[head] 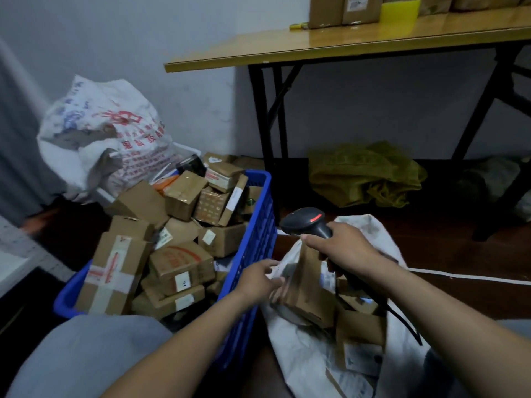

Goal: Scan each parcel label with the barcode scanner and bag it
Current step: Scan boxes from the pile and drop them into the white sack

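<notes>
Parcel [304, 285], brown box, stood tilted in mouth of white bag [290, 351], on other boxes inside. Left hand [257, 278] pinched bag rim beside parcel. Right hand [343, 248] gripped scanner [306, 222] handle, forefinger touching parcel top. Blue crate [255, 239] of boxes just left of bag.

Left hand [258, 278]: bare forearm reaching forward, fingers curled, pinching rim of white woven plastic bag [290, 354]. Right hand [342, 248]: bare forearm extended, palm down, gripping handle of black handheld barcode scanner [306, 222].
</notes>
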